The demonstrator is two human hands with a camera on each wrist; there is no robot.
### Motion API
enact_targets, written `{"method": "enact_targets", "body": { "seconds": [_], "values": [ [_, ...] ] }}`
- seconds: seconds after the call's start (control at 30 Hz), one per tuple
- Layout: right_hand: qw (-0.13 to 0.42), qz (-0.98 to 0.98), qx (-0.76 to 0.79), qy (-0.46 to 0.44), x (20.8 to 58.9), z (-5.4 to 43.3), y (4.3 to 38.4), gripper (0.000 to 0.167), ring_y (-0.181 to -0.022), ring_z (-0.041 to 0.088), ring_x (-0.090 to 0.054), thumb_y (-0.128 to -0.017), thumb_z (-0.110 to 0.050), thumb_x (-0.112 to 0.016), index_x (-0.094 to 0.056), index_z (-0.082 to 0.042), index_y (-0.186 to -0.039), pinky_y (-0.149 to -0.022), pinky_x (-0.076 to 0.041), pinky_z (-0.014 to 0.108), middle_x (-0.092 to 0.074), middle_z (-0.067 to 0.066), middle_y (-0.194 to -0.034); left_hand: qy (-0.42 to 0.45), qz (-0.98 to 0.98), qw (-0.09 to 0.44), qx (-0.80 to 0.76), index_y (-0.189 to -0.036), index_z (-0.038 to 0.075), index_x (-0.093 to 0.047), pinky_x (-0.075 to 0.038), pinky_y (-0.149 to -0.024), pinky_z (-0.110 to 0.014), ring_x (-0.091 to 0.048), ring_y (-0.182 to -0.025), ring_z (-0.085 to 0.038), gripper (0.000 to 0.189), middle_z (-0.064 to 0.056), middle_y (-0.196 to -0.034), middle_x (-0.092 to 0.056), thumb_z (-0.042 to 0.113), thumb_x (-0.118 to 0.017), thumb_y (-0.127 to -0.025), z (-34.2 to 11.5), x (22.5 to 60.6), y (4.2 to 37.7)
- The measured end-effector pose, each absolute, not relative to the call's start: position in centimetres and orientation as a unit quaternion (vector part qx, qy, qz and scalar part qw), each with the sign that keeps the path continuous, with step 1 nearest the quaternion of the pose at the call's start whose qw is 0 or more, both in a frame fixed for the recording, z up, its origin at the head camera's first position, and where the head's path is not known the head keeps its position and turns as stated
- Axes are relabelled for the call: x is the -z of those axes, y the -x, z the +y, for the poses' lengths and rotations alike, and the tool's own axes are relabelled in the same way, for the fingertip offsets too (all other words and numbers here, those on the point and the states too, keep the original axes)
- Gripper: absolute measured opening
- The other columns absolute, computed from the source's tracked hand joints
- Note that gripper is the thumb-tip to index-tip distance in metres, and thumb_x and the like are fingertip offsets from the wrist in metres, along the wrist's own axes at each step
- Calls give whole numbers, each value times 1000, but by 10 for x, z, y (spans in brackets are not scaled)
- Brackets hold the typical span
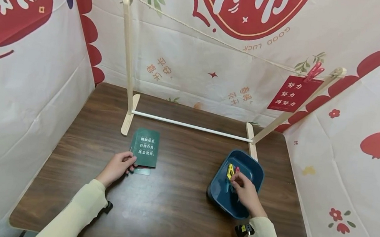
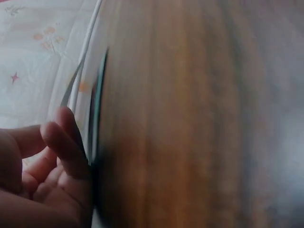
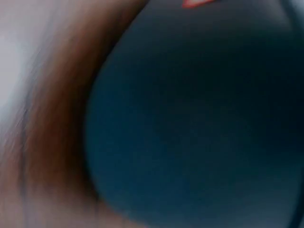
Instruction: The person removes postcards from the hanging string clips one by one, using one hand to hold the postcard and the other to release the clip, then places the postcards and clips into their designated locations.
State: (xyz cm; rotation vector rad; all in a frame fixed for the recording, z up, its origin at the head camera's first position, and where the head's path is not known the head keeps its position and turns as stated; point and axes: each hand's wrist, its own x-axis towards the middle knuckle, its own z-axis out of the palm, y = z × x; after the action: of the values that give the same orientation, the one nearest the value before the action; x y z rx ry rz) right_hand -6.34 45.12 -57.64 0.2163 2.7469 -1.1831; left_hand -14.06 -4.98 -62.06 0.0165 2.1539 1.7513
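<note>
At the left, my left hand pinches a dark green card with white writing by its lower left corner. In the left wrist view the pinched card shows nearly edge-on between thumb and fingers, over more cards lying on the table. A paler card peeks out below the green one. My right hand reaches into a blue plastic basin, fingertips right at a yellow clothespin and a pink clothespin; I cannot tell whether it grips one. The blurred right wrist view shows mostly the basin.
Behind the hands stands a wooden frame with a white bottom bar and a string along its top. A pink clothespin holds a red card at the string's right end. Printed cloth surrounds the brown table.
</note>
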Motion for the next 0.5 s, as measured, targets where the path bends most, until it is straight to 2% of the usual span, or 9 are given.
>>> {"method": "enact_targets", "body": {
  "seconds": [0.2, 0.5],
  "values": [
    [83, 916, 384, -74, 573, 450, 65, 10, -89, 26, -63, -110, -4, -63, -74, -5, -110, -75, -54, 35, -69, 12, -105, 0, 755, 169, -633, -104, -5, -64, -60, -63, -30, -69, -71, -21, 21, -14, -82, -71, 12, -58, -114, -51, 629, 142],
    [89, 917, 372, -110, 571, 444, 55, 13, -91, 26, -64, -110, -4, -63, -75, -5, -114, -76, -54, 35, -70, 13, -109, 0, 755, 175, -632, -105, -6, -64, -62, -66, -30, -71, -73, -20, 21, -14, -86, -72, 12, -59, -114, -52, 634, 145]
  ]
}}
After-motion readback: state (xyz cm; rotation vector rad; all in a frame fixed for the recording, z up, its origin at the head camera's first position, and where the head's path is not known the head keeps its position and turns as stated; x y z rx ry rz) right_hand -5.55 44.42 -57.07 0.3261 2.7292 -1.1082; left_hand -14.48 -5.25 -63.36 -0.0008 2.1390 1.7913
